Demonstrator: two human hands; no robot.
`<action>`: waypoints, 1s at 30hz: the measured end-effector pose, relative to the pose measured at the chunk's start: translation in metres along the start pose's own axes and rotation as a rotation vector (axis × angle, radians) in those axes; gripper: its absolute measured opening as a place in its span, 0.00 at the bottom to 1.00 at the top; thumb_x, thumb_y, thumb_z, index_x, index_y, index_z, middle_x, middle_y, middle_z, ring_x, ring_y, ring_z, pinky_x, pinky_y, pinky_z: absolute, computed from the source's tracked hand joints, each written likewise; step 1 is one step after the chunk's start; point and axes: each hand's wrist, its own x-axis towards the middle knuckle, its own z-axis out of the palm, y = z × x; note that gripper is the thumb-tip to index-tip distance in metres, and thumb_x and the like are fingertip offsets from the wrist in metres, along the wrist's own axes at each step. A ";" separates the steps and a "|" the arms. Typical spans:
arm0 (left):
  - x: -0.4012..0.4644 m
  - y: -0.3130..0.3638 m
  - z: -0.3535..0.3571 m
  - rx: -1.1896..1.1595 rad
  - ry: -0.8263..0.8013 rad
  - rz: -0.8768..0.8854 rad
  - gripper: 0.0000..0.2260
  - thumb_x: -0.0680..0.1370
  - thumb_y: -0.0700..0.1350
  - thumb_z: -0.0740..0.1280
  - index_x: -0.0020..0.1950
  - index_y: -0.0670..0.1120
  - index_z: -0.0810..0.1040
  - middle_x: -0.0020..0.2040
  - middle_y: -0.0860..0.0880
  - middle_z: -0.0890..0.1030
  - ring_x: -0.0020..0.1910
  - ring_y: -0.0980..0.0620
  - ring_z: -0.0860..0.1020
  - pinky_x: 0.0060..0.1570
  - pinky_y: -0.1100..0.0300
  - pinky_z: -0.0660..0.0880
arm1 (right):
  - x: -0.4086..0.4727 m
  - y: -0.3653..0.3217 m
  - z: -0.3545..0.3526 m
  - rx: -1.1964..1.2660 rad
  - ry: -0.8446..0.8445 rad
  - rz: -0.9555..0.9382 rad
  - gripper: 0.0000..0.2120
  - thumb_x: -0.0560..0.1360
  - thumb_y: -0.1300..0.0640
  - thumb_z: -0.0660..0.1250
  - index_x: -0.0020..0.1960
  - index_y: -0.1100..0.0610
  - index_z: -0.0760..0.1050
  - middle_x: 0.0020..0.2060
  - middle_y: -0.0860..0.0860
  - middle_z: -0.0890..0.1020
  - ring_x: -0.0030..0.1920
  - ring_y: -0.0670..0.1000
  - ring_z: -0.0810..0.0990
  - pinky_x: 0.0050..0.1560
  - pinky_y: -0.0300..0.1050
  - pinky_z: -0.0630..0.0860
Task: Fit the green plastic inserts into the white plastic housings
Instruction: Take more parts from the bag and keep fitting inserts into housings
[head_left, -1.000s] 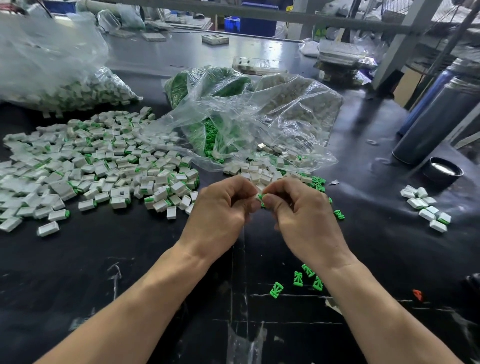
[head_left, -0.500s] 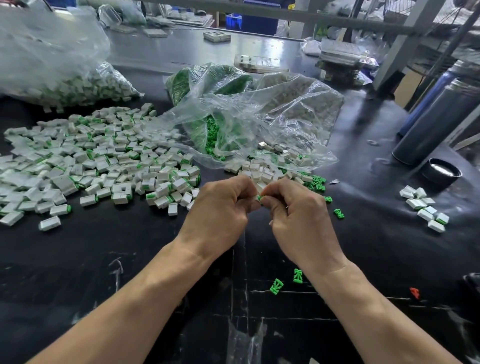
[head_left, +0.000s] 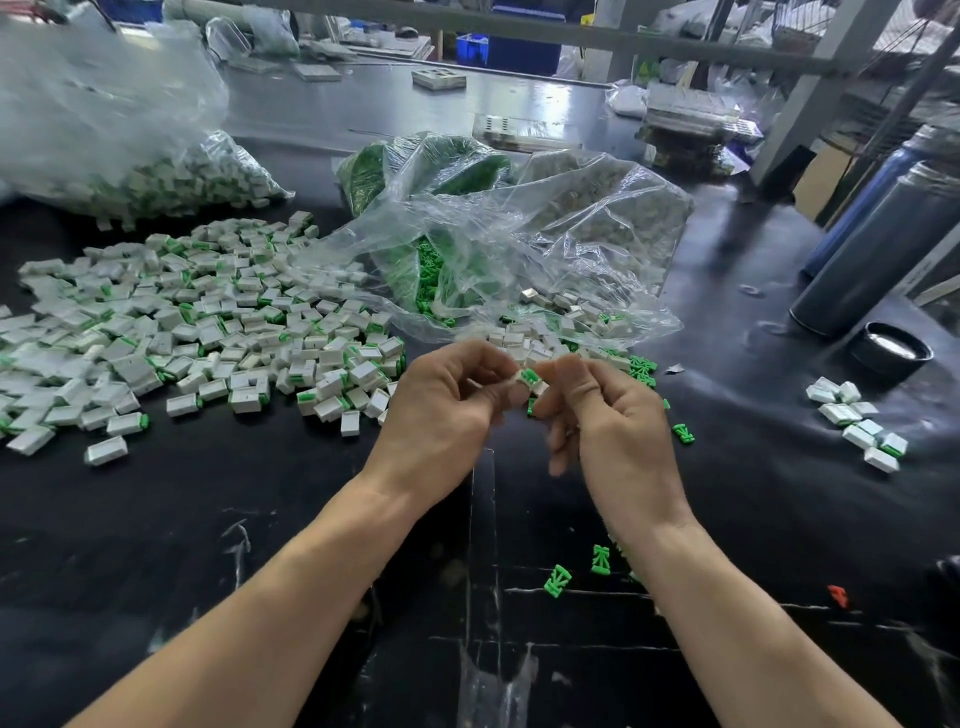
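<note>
Above the black table, my left hand (head_left: 441, 410) and my right hand (head_left: 608, 415) meet fingertip to fingertip. Between them they pinch a small white housing (head_left: 532, 383) with a green insert showing in its open end. Further green seems to show under my right fingers, unclear. Loose green inserts (head_left: 557, 580) lie on the table near my right wrist. A wide pile of white housings with green inserts (head_left: 208, 332) covers the table to the left.
An open clear bag (head_left: 519, 244) with green inserts and white housings lies just behind my hands. Another filled bag (head_left: 130, 156) sits far left. A small group of housings (head_left: 857, 421), a black lid (head_left: 891, 351) and grey cylinders (head_left: 883, 249) are on the right.
My fingers have parted a little, so the white housing with the green insert shows between the fingertips. Both hands stay in about the same place.
</note>
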 end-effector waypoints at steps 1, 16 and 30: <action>0.000 0.000 0.001 0.014 -0.003 0.005 0.09 0.76 0.36 0.74 0.43 0.50 0.82 0.39 0.46 0.83 0.35 0.55 0.77 0.39 0.61 0.77 | 0.000 0.000 0.001 0.035 -0.031 0.054 0.20 0.85 0.45 0.61 0.46 0.58 0.82 0.34 0.55 0.81 0.27 0.50 0.73 0.21 0.43 0.70; -0.006 0.002 0.011 -0.191 -0.155 -0.079 0.02 0.79 0.37 0.71 0.51 0.39 0.81 0.41 0.37 0.83 0.38 0.47 0.82 0.44 0.52 0.83 | -0.006 0.000 0.014 0.122 -0.151 0.287 0.28 0.83 0.33 0.54 0.36 0.45 0.81 0.29 0.51 0.67 0.25 0.48 0.63 0.21 0.37 0.57; -0.006 -0.003 0.018 -0.228 -0.166 -0.112 0.00 0.78 0.38 0.73 0.48 0.43 0.83 0.40 0.46 0.84 0.41 0.51 0.81 0.51 0.49 0.79 | -0.006 0.009 0.020 0.132 0.006 0.237 0.24 0.86 0.44 0.54 0.48 0.54 0.85 0.24 0.42 0.68 0.24 0.41 0.67 0.22 0.35 0.64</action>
